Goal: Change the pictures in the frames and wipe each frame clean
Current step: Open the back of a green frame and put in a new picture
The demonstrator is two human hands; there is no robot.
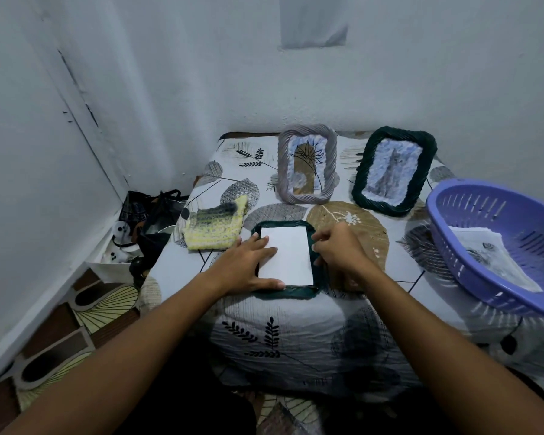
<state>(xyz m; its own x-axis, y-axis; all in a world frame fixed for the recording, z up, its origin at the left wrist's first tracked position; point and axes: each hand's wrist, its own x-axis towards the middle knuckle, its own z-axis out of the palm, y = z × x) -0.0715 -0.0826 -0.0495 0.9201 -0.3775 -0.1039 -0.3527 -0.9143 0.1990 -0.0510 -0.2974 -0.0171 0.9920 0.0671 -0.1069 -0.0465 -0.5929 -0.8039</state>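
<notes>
A dark green woven frame (285,291) lies face down near the table's front edge, with a white picture back (288,257) showing inside it. My left hand (248,266) lies flat on the frame's left side, fingers spread over the white sheet. My right hand (338,248) pinches the frame's right rim. A grey woven frame (307,163) and another dark green frame (394,171) stand propped at the back, each holding a picture. A yellow and grey knitted cloth (215,227) lies left of the flat frame.
A purple plastic basket (500,243) with paper pictures (490,255) in it overhangs the table's right side. The table wears a leaf-patterned cloth (296,337). Black bags and clutter (148,221) sit on the floor at the left, against the wall.
</notes>
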